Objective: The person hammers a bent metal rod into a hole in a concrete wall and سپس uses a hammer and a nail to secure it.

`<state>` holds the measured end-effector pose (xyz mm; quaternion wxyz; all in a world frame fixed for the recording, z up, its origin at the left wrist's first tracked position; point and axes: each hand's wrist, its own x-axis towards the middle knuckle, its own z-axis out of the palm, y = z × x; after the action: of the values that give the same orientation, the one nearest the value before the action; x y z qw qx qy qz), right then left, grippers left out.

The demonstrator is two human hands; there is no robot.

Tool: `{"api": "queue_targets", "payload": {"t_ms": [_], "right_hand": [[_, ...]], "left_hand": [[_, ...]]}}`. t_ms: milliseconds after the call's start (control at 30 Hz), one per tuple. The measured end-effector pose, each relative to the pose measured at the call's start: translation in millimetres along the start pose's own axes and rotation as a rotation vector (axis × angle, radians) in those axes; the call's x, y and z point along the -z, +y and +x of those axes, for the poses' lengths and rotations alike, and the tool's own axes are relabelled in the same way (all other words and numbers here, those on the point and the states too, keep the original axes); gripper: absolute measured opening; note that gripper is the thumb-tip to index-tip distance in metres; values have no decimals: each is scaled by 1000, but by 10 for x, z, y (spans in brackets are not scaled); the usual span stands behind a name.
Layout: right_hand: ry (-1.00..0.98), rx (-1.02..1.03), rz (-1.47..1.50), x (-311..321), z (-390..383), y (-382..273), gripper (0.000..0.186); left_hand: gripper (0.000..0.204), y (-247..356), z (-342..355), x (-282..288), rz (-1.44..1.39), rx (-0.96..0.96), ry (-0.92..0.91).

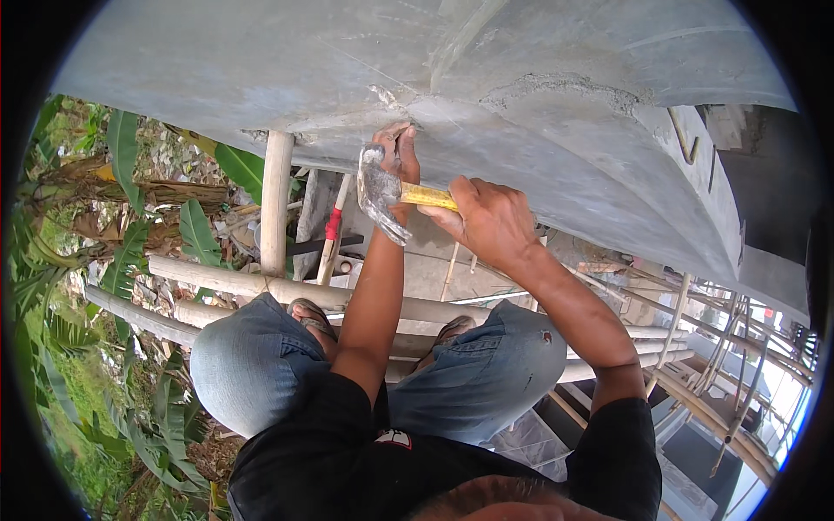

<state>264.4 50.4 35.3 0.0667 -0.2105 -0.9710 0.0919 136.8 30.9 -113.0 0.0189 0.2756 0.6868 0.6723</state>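
My right hand [493,219] is closed round the yellow handle of a claw hammer [380,193]. The hammer's head is worn and crusted with pale mortar, and it hangs just in front of my left hand [403,149], hiding part of it. My left arm reaches up to the grey cement wall [556,156], where the fingers are drawn together at the surface. Whatever they pinch, if anything, is too small or hidden to make out. Just beyond those fingertips, a rough, chipped pale patch [387,97] marks the wall.
I squat on bamboo scaffold poles [234,280], with an upright pole [276,204] to my left against the wall. Banana plants [126,165] and rubble lie below on the left. More bamboo scaffolding [712,425] stands at the right, with the ground visible far below between poles.
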Motion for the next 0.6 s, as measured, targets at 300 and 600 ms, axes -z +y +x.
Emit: {"api": "queue_targets", "payload": {"t_ms": [300,600], "right_hand": [[-15,30,75,-12,-38,-8,41],[114,81,192,95,-144,16,39]], "left_hand": [[8,-225,-116,29,-113,-100,124],[13,293,168,157,-117,3,175]]}}
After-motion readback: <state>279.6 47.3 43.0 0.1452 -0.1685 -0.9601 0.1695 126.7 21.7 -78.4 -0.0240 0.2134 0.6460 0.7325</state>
